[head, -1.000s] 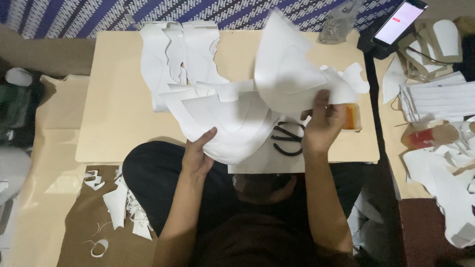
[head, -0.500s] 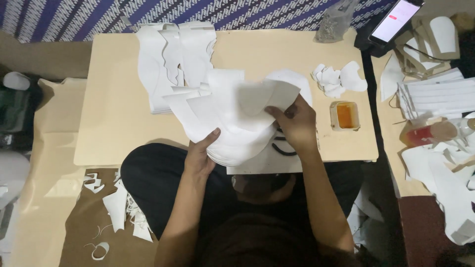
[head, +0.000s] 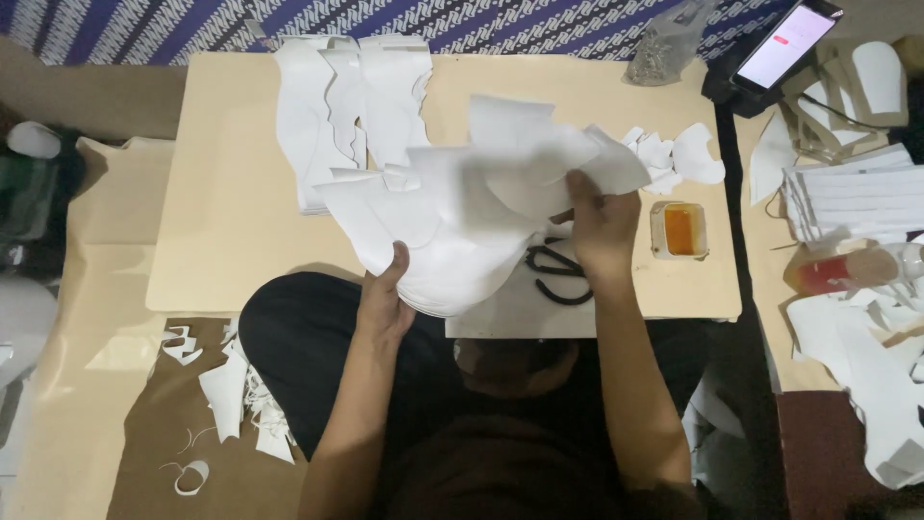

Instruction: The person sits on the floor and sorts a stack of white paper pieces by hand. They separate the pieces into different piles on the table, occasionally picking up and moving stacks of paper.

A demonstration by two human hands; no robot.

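The left hand is closed on the lower left edge of a stack of white cut sheets, thumb on top, holding it just above the near edge of the pale wooden tabletop. The right hand grips a loose white piece at the top of that stack, fingers curled around its right edge. Under the right hand, black scissors lie on a flat white sheet at the tabletop's near edge. Just right of that hand sits a small square clear tub of orange-yellow liquid, and behind it a heap of small white offcuts. At the back of the tabletop lies a pile of long wavy-edged white strips. A clear bag of small grey bits stands at the far right corner, next to a phone with a lit white screen. Further right is a stack of white sheets and a red-and-tan cylinder lying on its side. White scraps litter the brown paper on the floor at the left.
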